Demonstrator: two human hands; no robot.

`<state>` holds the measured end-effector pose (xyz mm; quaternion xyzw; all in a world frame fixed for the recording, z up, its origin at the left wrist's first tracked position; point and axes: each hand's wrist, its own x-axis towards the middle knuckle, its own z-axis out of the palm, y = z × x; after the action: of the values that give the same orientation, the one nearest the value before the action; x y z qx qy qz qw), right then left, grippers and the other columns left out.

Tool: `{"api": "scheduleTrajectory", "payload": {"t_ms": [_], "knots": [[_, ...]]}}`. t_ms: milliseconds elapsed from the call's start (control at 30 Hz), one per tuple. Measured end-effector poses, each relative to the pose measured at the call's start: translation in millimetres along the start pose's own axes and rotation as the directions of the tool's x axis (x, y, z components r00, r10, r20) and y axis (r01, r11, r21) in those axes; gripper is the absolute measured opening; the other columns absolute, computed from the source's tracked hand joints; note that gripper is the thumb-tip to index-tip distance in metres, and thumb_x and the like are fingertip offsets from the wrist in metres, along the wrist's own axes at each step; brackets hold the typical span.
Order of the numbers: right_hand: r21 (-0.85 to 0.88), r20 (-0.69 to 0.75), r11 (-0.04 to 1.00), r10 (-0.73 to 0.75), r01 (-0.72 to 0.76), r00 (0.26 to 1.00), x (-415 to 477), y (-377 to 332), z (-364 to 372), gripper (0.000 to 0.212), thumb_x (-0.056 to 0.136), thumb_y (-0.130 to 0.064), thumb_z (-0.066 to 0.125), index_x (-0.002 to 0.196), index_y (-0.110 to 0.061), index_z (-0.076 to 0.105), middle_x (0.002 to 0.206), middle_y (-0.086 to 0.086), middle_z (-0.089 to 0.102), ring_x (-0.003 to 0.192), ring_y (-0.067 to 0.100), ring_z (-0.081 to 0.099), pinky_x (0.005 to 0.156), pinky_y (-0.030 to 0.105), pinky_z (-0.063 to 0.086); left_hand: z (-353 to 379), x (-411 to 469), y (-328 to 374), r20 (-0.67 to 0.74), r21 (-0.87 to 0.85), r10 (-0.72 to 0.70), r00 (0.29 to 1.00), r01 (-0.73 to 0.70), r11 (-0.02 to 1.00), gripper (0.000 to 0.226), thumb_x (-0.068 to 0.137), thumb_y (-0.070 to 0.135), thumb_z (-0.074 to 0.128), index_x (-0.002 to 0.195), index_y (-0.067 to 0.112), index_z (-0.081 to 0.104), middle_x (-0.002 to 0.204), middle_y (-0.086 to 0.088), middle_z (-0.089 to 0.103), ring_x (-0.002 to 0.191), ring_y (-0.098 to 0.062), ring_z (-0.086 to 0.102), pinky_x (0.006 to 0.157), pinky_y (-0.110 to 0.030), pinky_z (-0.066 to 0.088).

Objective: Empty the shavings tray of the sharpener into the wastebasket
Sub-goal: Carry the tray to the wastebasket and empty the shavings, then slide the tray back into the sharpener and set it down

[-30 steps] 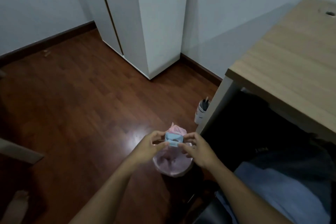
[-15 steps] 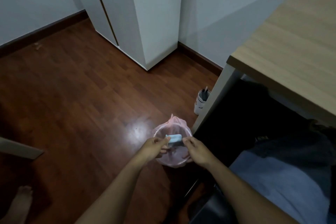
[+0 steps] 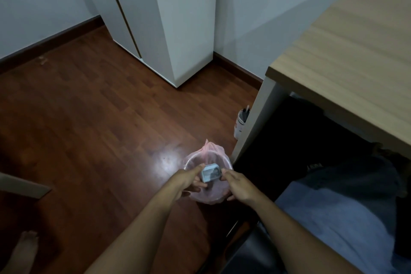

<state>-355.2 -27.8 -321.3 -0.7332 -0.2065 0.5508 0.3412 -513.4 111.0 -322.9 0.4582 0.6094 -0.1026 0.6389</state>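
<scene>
Wooden desk leg [image 3: 255, 122] beside wastebasket [image 3: 195, 159], cup [image 3: 241, 122] behind.

The small light-blue plastic sharpener [image 3: 210, 172] sits between the fingertips of the left hand [image 3: 186, 181] and the right hand [image 3: 241, 186], directly above the round pink-bagged wastebasket [image 3: 208, 162] on the dark wooden plank floor [image 3: 89, 129]. Beyond the right fingers, a white paper cup [image 3: 241, 122] stands on the floor against the leg of the light wooden desk [image 3: 347, 55].
</scene>
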Motion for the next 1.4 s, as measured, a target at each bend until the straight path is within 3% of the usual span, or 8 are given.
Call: {"api": "scheduleTrajectory", "payload": {"t_ms": [200, 367, 500, 633, 733, 900, 1067, 1400], "knots": [[0.011, 0.009, 1.0, -0.005, 0.004, 1.0, 0, 1, -3, 0.037, 0.121, -0.034, 0.041, 0.148, -0.021, 0.063, 0.137, 0.009, 0.066, 0.088, 0.012, 0.069, 0.062, 0.025, 0.061, -2, -4, 3, 0.018, 0.008, -0.003, 1.0, 0.002, 1.0, 0.062, 0.098, 0.073, 0.062, 0.118, 0.018, 0.084, 0.094, 0.002, 0.091, 0.094, -0.02, 0.077, 0.081, -0.034, 0.046], [0.015, 0.007, 1.0, -0.004, 0.004, 1.0, -5, -8, -1, 0.033, 0.117, -0.049, 0.046, 0.116, -0.028, 0.072, 0.13, 0.03, 0.077, 0.107, 0.052, 0.08, 0.088, 0.054, 0.067, -8, -10, 4, 0.042, 0.006, 0.045, 0.998, -0.046, 0.999, 0.06, 0.097, 0.07, 0.069, 0.119, 0.015, 0.082, 0.098, 0.0, 0.091, 0.103, -0.023, 0.083, 0.085, -0.034, 0.051], [0.094, -0.037, 0.995, -0.027, 0.03, 0.999, -9, -26, -3, 0.037, 0.115, -0.041, 0.058, 0.141, -0.016, 0.064, 0.103, 0.0, 0.076, 0.077, 0.023, 0.08, 0.062, 0.029, 0.06, -24, -16, 6, 0.112, -0.08, 0.226, 0.968, -0.218, 0.973, 0.038, 0.102, 0.045, 0.079, 0.126, 0.015, 0.081, 0.112, 0.0, 0.082, 0.1, -0.022, 0.079, 0.076, -0.025, 0.057], [0.002, -0.048, 0.982, -0.187, 0.187, 0.981, -15, -53, -11, 0.059, 0.103, -0.023, 0.08, 0.157, -0.018, 0.054, 0.136, -0.001, 0.072, 0.084, 0.009, 0.073, 0.061, 0.014, 0.058, -42, -30, 19, 0.146, -0.029, 0.465, 0.873, -0.466, 0.885, 0.033, 0.107, 0.016, 0.074, 0.139, 0.027, 0.077, 0.125, -0.001, 0.085, 0.108, -0.016, 0.074, 0.075, -0.02, 0.06], [-0.07, -0.063, 0.959, -0.278, 0.274, 0.958, -19, -79, -19, 0.063, 0.099, -0.019, 0.085, 0.156, -0.014, 0.061, 0.112, -0.005, 0.074, 0.064, 0.0, 0.07, 0.062, 0.016, 0.058, -52, -57, 46, 0.105, 0.044, 0.595, 0.797, -0.601, 0.798, 0.046, 0.105, 0.009, 0.076, 0.142, 0.035, 0.071, 0.126, 0.021, 0.083, 0.109, -0.003, 0.079, 0.078, -0.019, 0.062], [-0.151, -0.09, 0.888, -0.45, 0.435, 0.888, -43, -140, -35, 0.063, 0.1, -0.027, 0.083, 0.158, -0.024, 0.059, 0.11, -0.008, 0.066, 0.065, -0.004, 0.07, 0.057, 0.01, 0.053, -81, -102, 101, 0.113, 0.173, 0.749, 0.652, -0.756, 0.632, 0.054, 0.103, 0.009, 0.079, 0.15, 0.033, 0.066, 0.144, 0.013, 0.075, 0.111, 0.0, 0.077, 0.089, -0.026, 0.061], [-0.226, -0.115, 0.797, -0.593, 0.56, 0.797, -67, -207, -43, 0.063, 0.1, -0.034, 0.083, 0.158, -0.03, 0.058, 0.141, 0.011, 0.07, 0.084, 0.013, 0.072, 0.06, 0.017, 0.058, -104, -155, 156, 0.097, 0.192, 0.834, 0.543, -0.832, 0.52, 0.053, 0.102, 0.01, 0.079, 0.149, 0.029, 0.064, 0.134, 0.018, 0.08, 0.115, 0.0, 0.078, 0.087, -0.026, 0.064], [-0.427, -0.185, 0.603, -0.788, 0.674, 0.587, -154, -298, -92, 0.069, 0.095, -0.058, 0.078, 0.156, -0.031, 0.063, 0.141, -0.015, 0.071, 0.1, 0.023, 0.077, 0.093, 0.045, 0.067, -99, -248, 228, 0.115, 0.203, 0.942, 0.314, -0.936, 0.287, 0.046, 0.11, 0.017, 0.07, 0.152, 0.031, 0.06, 0.15, 0.009, 0.069, 0.122, 0.003, 0.073, 0.099, -0.032, 0.058]]}}
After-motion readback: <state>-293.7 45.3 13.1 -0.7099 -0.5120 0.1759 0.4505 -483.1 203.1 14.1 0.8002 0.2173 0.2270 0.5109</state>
